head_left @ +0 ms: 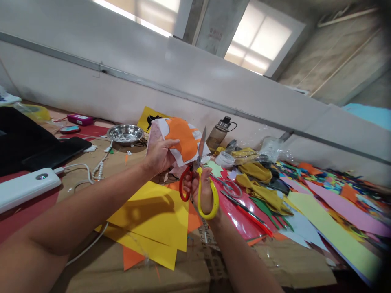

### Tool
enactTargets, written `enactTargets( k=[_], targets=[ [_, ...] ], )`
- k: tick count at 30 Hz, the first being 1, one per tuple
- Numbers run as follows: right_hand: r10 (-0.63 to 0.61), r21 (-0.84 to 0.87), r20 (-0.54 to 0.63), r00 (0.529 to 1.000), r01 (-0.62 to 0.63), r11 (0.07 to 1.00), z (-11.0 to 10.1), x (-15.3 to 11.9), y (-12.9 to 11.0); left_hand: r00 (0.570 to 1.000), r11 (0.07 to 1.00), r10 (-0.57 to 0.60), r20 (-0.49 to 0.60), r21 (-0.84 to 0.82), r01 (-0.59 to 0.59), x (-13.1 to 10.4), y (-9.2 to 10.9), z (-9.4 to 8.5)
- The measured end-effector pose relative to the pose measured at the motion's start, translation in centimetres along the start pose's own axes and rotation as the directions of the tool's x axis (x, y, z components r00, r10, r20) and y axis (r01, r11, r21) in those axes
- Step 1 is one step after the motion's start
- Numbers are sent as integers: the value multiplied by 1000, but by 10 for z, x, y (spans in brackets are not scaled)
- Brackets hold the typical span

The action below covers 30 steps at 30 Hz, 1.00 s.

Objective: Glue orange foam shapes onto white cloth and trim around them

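My left hand [160,154] grips an orange felt-like cutout [183,140] backed by a white sheet [180,158], thumb lying over the orange face. In my right hand [200,189] is a pair of scissors [201,148] with one yellow and one red handle, fingers through the loops. The blades point up and stand at the right edge of the orange piece. Whether they are biting into it I cannot tell. Below both hands, yellow sheets [149,224] lie on the cardboard-covered table, with orange sheets [194,217] partly under them.
A metal bowl [125,134] stands behind my left forearm. At the back are a bottle [218,132] and mustard-coloured cloth pieces [259,171]. Coloured scraps [332,179] pile up on the right. A white power bank [29,189] with a cable lies on the left.
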State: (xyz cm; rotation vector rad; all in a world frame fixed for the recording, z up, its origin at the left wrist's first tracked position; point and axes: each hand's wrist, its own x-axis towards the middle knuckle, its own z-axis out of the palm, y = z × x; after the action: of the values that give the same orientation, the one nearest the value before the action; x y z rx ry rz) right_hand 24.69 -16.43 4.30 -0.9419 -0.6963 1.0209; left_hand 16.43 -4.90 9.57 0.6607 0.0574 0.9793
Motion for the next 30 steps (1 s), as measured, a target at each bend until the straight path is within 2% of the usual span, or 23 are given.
enactTargets(
  k=[12,17,21,25,30],
  targets=[
    [18,7,-46,999,-17,1000,1,-2,1,998,998,-41,-47,-47,39,-1,0,0],
    [47,-20,-37,998,-47,999,0,0,-4,999,1000,-11,44,-4,11,0,3,-3],
    [96,-36,7,995,-95,995,-1,-1,-10,987,996,-84,134,1,85,10,19,-22],
    [86,-93,66,994,-79,993,-4,-5,-16,989,994,-105,104,-23,108,27,41,-48],
    [128,-240,280,951,-60,969,-14,-9,-20,970,974,-223,97,-15,226,39,56,-76]
  ],
)
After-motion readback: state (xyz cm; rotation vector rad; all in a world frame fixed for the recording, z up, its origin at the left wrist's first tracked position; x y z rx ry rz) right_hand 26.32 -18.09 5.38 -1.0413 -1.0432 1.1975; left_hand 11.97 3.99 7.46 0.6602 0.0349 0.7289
